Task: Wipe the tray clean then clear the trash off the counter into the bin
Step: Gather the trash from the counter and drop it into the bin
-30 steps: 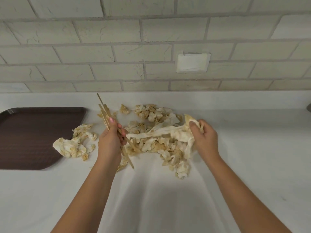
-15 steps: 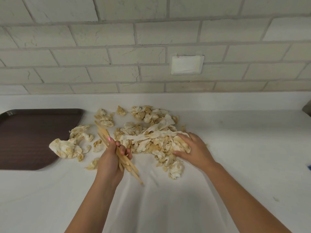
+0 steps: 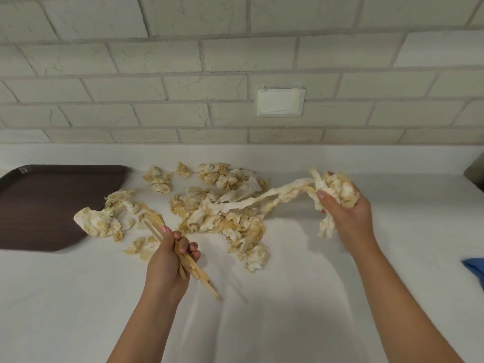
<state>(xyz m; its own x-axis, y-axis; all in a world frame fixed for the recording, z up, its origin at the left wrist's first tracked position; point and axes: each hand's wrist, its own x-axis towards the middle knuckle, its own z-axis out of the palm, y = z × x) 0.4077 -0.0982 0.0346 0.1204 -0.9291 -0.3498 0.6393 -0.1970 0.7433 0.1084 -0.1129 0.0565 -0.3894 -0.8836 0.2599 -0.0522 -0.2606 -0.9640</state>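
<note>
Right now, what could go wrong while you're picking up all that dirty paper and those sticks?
1. A long strip trails from the wad of stained napkins in the right hand back into the pile; lifting might drag scraps around or tear it.
2. The left hand holds a splayed bundle of wooden sticks; one could slip out.
3. A crumpled napkin overlaps the brown tray's edge and may smear it.

The white counter (image 3: pixel 262 323) bears a dark brown tray (image 3: pixel 47 205) at its left end. Stained crumpled paper (image 3: pixel 217 216) lies scattered across its middle, with one wad (image 3: pixel 97 222) over the tray's right edge. A blue thing (image 3: pixel 475 267) lies at the far right.
</note>
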